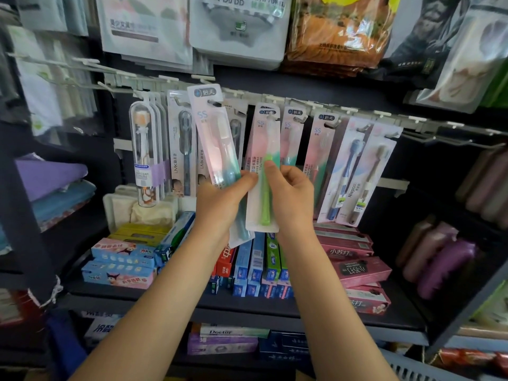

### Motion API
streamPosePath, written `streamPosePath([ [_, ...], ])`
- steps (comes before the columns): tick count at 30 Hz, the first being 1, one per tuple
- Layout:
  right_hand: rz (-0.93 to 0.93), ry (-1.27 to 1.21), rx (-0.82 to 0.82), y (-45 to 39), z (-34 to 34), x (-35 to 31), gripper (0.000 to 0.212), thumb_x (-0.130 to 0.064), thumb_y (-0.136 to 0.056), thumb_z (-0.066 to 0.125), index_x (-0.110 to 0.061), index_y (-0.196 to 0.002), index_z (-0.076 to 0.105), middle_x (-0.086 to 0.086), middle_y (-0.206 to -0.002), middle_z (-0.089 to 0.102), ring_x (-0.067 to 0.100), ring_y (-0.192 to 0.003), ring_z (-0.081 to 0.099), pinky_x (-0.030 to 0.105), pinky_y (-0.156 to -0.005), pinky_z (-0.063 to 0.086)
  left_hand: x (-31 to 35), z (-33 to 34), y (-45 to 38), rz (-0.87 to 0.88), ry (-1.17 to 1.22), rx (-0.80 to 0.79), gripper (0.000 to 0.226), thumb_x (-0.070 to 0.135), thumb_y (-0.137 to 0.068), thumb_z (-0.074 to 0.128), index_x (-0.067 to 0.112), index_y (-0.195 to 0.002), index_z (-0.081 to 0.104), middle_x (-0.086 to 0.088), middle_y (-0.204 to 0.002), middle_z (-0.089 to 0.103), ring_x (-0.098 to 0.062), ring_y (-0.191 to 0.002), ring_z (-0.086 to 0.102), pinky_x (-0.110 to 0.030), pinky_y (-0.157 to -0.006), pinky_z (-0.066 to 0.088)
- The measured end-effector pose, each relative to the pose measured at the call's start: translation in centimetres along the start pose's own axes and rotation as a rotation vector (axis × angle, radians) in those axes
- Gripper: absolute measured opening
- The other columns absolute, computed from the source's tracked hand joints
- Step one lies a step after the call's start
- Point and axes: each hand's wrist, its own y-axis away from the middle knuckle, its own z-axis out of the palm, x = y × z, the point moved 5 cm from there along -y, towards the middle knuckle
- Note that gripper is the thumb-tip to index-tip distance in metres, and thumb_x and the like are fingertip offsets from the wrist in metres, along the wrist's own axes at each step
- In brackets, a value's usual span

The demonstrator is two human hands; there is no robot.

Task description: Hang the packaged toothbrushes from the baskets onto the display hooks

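Observation:
My left hand [220, 199] grips a packaged toothbrush with a pink-to-teal card and a blue handle [213, 133], tilted left, its top near the hook rail [247, 93]. My right hand [291, 196] pinches a second pack with a green toothbrush [264, 166], upright, its top at a hook. More toothbrush packs hang along the rail: a clear tube case [144, 149], dark brushes [181, 144], pink-teal packs [319, 149] and blue and brown brushes [357, 171].
Bare hooks [450, 134] stick out at the rail's right end and at upper left [82, 70]. Toothpaste boxes [255, 265] fill the shelf below my hands. Towel packs [242, 28] hang above. A grey basket corner [417, 369] shows at bottom right.

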Motion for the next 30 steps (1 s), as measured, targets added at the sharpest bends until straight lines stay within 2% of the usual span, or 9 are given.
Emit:
streamPosePath([
  [3,-0.008,0.018,0.002,-0.3,0.1,1.1,0.030,-0.028,-0.099,0.066,-0.002,-0.084,0.063,0.006,-0.069,0.052,0.016,-0.064,0.049,0.026,-0.060,0.043,-0.6,0.1,-0.5,-0.003,-0.059,-0.009,0.013,0.007,-0.084,0.078,0.015,-0.091,0.071,0.001,-0.081,0.076,-0.006,-0.070,0.074,-0.018,-0.059,0.056],
  [6,0.050,0.087,-0.015,-0.3,-0.2,3.5,0.033,-0.035,-0.099,0.063,-0.009,-0.079,0.059,-0.004,-0.062,0.044,0.008,-0.058,0.042,0.019,-0.059,0.039,-2.2,-0.3,-0.9,-0.022,-0.126,0.013,0.014,0.012,-0.086,0.079,0.021,-0.086,0.067,0.006,-0.082,0.071,0.008,-0.059,0.066,-0.006,-0.050,0.046],
  [8,0.094,0.132,-0.029,0.1,-0.6,5.5,0.034,-0.038,-0.100,0.061,-0.010,-0.080,0.059,-0.005,-0.063,0.044,0.004,-0.057,0.041,0.018,-0.061,0.040,-3.9,-0.9,-1.1,-0.050,-0.173,0.025,0.016,0.015,-0.086,0.079,0.023,-0.083,0.066,0.007,-0.081,0.069,0.006,-0.059,0.065,-0.004,-0.048,0.042],
  [12,0.172,0.117,-0.064,1.2,-1.4,10.0,0.035,-0.030,-0.103,0.057,0.003,-0.096,0.064,0.022,-0.085,0.063,0.018,-0.072,0.060,0.022,-0.061,0.054,-7.6,-2.3,-1.0,-0.118,-0.235,0.058,0.009,0.016,-0.085,0.080,0.018,-0.086,0.071,0.000,-0.080,0.071,0.003,-0.057,0.066,-0.008,-0.047,0.045],
  [14,0.227,0.103,-0.081,1.7,-1.4,11.7,0.026,-0.029,-0.103,0.057,-0.007,-0.096,0.069,0.017,-0.094,0.072,0.025,-0.077,0.070,0.033,-0.067,0.060,-8.8,-3.0,-1.1,-0.144,-0.273,0.094,0.012,0.018,-0.083,0.081,0.013,-0.091,0.073,-0.003,-0.080,0.073,0.000,-0.058,0.067,-0.011,-0.048,0.047],
  [17,0.267,0.105,-0.070,1.3,-1.2,12.8,0.021,-0.027,-0.103,0.057,-0.016,-0.091,0.069,0.004,-0.085,0.073,0.019,-0.072,0.070,0.033,-0.066,0.059,-9.6,-3.4,-1.5,-0.153,-0.295,0.108,0.010,0.018,-0.083,0.081,0.014,-0.088,0.072,-0.002,-0.079,0.072,-0.006,-0.063,0.068,-0.013,-0.050,0.049],
  [21,0.308,0.158,-0.036,-0.6,-0.5,13.3,0.023,-0.027,-0.104,0.056,-0.013,-0.089,0.065,0.004,-0.078,0.069,0.019,-0.068,0.066,0.033,-0.059,0.057,-9.6,-3.9,-1.9,-0.152,-0.311,0.106,0.009,0.017,-0.089,0.075,0.012,-0.091,0.068,0.001,-0.072,0.066,0.005,-0.048,0.061,-0.008,-0.042,0.042],
  [26,0.350,0.169,-0.025,-2.6,1.1,13.8,0.032,-0.028,-0.108,0.047,-0.007,-0.086,0.057,0.003,-0.064,0.055,0.017,-0.057,0.054,0.026,-0.050,0.050,-9.9,-4.8,-2.0,-0.252,-0.269,0.047,0.017,0.024,-0.095,0.066,0.010,-0.102,0.061,-0.004,-0.063,0.063,-0.017,-0.046,0.060,-0.026,-0.045,0.051],
  [30,0.410,0.121,0.003,-3.6,1.6,14.0,0.033,-0.031,-0.107,0.050,-0.006,-0.085,0.055,0.005,-0.064,0.051,0.017,-0.052,0.052,0.027,-0.050,0.051,-9.5,-5.8,-2.1,-0.293,-0.214,0.014,0.028,0.023,-0.097,0.057,0.008,-0.120,0.055,-0.006,-0.069,0.062,-0.022,-0.051,0.059,-0.029,-0.049,0.051],
])
